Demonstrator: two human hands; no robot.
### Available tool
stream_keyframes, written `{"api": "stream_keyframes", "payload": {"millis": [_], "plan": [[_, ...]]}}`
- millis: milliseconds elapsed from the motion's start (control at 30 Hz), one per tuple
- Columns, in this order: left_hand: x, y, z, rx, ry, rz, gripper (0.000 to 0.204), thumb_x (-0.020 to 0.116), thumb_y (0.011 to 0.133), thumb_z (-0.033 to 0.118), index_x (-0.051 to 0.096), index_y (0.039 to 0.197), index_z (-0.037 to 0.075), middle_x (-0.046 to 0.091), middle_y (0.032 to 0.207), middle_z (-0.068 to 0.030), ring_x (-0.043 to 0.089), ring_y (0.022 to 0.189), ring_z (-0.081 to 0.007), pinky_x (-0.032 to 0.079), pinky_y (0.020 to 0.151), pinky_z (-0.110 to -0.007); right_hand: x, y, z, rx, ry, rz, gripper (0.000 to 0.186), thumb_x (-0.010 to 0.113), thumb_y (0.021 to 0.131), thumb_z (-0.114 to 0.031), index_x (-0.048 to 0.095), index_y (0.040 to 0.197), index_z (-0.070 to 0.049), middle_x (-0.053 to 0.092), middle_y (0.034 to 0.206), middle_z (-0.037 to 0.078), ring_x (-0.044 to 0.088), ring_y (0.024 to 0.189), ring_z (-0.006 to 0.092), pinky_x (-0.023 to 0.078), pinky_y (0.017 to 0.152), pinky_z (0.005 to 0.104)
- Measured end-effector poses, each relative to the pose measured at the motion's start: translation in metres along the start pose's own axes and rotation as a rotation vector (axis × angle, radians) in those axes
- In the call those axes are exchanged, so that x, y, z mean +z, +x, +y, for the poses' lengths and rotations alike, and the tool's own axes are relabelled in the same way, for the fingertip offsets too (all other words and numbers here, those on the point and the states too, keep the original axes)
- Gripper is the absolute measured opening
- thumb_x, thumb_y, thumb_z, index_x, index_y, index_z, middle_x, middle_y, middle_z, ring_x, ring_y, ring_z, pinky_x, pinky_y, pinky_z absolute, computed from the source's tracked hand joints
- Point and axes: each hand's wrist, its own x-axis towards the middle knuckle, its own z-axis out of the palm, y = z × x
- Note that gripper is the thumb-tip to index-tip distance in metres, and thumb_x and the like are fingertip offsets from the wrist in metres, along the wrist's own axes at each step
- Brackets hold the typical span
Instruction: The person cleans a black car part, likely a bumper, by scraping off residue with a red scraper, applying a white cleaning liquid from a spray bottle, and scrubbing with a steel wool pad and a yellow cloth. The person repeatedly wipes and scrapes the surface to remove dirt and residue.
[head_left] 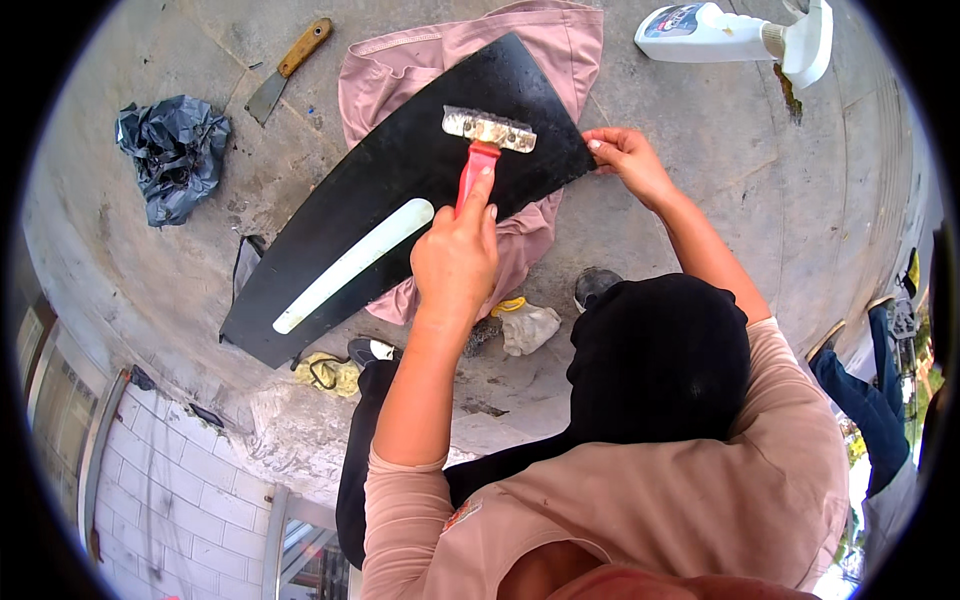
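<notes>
My left hand (455, 260) is closed round the red handle of a scraper (488, 131), its index finger stretched along the handle. The scraper's wide, whitish, dirt-stained head lies over the upper part of a tapered black panel (350, 190). A pale, elongated strip (355, 265) shows along the panel's lower half. At the panel's right corner, my right hand (630, 160) pinches the edge between thumb and fingers. Beneath the panel a pink cloth (390, 75) is spread on the ground.
A putty knife (290, 70) with a wooden handle and crumpled dark plastic (175, 155) lie at left. A white spray bottle (710, 35) lies far right. Near my feet are a yellowish glove (328, 374) and a whitish crumpled cloth item (530, 328). Another person's legs (865, 390) show at right.
</notes>
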Motion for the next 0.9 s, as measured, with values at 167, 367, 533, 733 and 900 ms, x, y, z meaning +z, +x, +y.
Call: {"api": "stream_keyframes", "payload": {"millis": [167,367,533,733,900], "plan": [[0.014,-0.041,-0.009,-0.109,0.156,-0.152,0.050,0.068,0.090,0.025,0.061,0.139,0.026,0.060,0.068,-0.0119,0.064,0.053,-0.0299,0.053,0.048,-0.043,0.011,0.006,0.002,-0.078,-0.187,0.044,0.022,0.062,0.098,-0.011,0.071,0.113,0.003,0.073,0.091,0.003,0.064,0.077,0.0084,0.053,0.069,0.0277],[0.027,0.039,0.032,-0.096,0.107,-0.067,0.045,0.067,0.091,0.027,0.063,0.136,0.026,0.064,0.072,-0.0134,0.067,0.057,-0.0311,0.054,0.050,-0.043,0.007,0.012,0.010,-0.119,-0.280,0.032,0.019,0.063,0.097,-0.011,0.073,0.108,0.001,0.070,0.080,0.000,0.058,0.067,0.0073,0.048,0.064,0.0278],[0.002,0.098,0.044,-0.108,-0.043,0.028,0.036,0.062,0.096,0.026,0.065,0.132,0.024,0.068,0.079,-0.0157,0.068,0.073,-0.0366,0.053,0.065,-0.047,0.013,0.011,0.008,-0.142,-0.284,0.054,0.019,0.064,0.095,-0.010,0.072,0.106,0.003,0.071,0.080,0.003,0.058,0.067,0.0084,0.049,0.064,0.0292],[-0.005,-0.018,-0.029,-0.309,-0.038,-0.105,0.043,0.063,0.096,0.018,0.061,0.139,0.024,0.072,0.089,-0.0207,0.072,0.079,-0.0370,0.056,0.070,-0.044,0.010,0.014,0.011,-0.118,-0.269,0.060,0.021,0.065,0.095,-0.011,0.071,0.107,0.005,0.071,0.081,0.004,0.058,0.069,0.0073,0.049,0.065,0.0282],[0.001,0.013,-0.007,-0.338,0.009,-0.108,0.041,0.064,0.096,0.023,0.062,0.136,0.024,0.070,0.079,-0.0183,0.069,0.069,-0.0373,0.054,0.062,-0.048,0.003,0.013,0.009,-0.086,-0.232,0.034,0.020,0.064,0.096,-0.011,0.072,0.108,0.004,0.070,0.083,0.000,0.057,0.069,0.0062,0.048,0.063,0.0271]]}}
